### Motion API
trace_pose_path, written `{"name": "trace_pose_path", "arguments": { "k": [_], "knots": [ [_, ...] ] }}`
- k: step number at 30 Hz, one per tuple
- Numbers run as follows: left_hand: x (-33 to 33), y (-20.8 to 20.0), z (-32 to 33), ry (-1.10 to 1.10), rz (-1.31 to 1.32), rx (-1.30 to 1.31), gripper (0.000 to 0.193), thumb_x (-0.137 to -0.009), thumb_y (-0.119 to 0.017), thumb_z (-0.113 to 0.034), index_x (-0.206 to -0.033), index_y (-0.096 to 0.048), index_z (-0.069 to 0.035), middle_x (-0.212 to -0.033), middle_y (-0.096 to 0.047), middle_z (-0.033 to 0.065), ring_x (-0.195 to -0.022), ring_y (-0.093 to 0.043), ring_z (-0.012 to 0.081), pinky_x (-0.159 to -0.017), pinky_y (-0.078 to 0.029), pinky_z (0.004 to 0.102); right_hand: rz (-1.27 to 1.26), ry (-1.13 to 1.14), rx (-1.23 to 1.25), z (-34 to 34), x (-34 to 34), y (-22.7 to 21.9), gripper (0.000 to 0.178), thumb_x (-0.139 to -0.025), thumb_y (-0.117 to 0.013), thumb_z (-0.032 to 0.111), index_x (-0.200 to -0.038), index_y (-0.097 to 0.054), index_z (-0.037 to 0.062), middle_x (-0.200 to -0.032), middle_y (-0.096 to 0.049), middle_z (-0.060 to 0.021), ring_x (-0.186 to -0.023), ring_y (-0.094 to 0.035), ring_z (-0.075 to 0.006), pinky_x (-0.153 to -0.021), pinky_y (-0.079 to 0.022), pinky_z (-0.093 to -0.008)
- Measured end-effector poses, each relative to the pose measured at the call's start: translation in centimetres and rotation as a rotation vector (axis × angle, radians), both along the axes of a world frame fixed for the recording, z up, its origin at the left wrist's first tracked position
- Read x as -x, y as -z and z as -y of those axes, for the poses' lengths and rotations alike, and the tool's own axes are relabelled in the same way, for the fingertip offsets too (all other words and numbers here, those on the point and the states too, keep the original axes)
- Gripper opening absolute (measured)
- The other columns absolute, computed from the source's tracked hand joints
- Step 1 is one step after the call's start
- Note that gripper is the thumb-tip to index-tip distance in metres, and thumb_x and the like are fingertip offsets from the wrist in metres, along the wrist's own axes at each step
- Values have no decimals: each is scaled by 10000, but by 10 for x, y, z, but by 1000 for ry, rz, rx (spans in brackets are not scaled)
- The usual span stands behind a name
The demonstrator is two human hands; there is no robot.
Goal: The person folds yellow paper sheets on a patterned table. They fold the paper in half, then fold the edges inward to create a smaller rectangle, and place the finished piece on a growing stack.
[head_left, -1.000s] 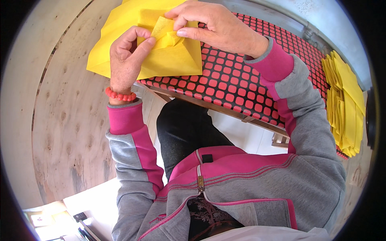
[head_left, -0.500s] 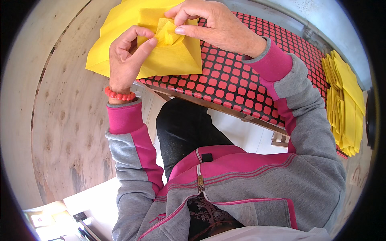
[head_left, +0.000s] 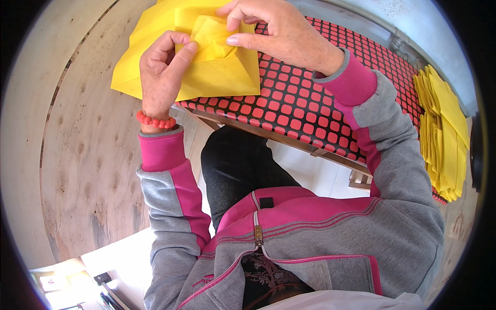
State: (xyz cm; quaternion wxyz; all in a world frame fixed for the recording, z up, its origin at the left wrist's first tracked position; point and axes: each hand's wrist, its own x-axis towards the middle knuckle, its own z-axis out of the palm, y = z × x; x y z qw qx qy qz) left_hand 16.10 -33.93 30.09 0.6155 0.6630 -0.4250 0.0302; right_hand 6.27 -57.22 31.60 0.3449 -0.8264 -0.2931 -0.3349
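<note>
A yellow cloth point(head_left: 217, 77) lies on a table with a red-and-black checked cover point(head_left: 305, 98), partly folded into layers. My left hand point(head_left: 163, 67), with a red bead bracelet at the wrist, pinches a small folded flap of the cloth point(head_left: 209, 39) from the left. My right hand point(head_left: 279, 31) comes in from the upper right and presses thumb and fingers on the same flap. Both hands grip the yellow cloth.
A stack of several folded yellow cloths point(head_left: 442, 129) rests at the right end of the table. A pale wooden panel point(head_left: 77, 155) stands to the left. Below are my dark trousers, a grey-and-pink jacket, and white floor under the table's wooden frame.
The hands have shifted slightly on the flap, the right thumb now pressing it flatter. The cloth stays in the same place.
</note>
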Motion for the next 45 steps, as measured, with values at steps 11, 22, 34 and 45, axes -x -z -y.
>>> {"name": "trace_pose_path", "arguments": {
  "k": [11,22,34,45],
  "knots": [
    [-2,1,-1,18,21,12,63,-949,-692,-47,-961,-637,-18,-835,-529,-88,-751,-452,4,-668,-375,169,90,-41,46,2,-6,2,193,-896,-713,165,-920,-583,24,-976,-628,-173,-1103,-623,-367,-920,-479,-434],
    [-3,2,-1,2,24,-15,68,-937,-699,-48,-949,-639,-17,-799,-495,-93,-717,-410,5,-632,-338,175,94,-72,97,1,-7,2,138,-906,-681,143,-912,-603,29,-1024,-635,-180,-1108,-621,-369,-918,-481,-433],
    [2,1,-3,-7,122,-76,85,-918,-716,-65,-926,-644,-23,-741,-454,-92,-664,-356,14,-590,-277,195,35,-26,-10,-4,-4,4,150,-895,-692,135,-912,-601,17,-1030,-659,-175,-995,-647,-320,-864,-502,-395],
    [2,2,3,15,41,70,66,-971,-670,-58,-998,-637,-8,-865,-611,-65,-782,-518,5,-686,-415,174,35,59,84,-5,5,-3,168,-917,-685,151,-940,-597,9,-981,-623,-192,-1067,-631,-373,-874,-493,-436]
  ]
}}
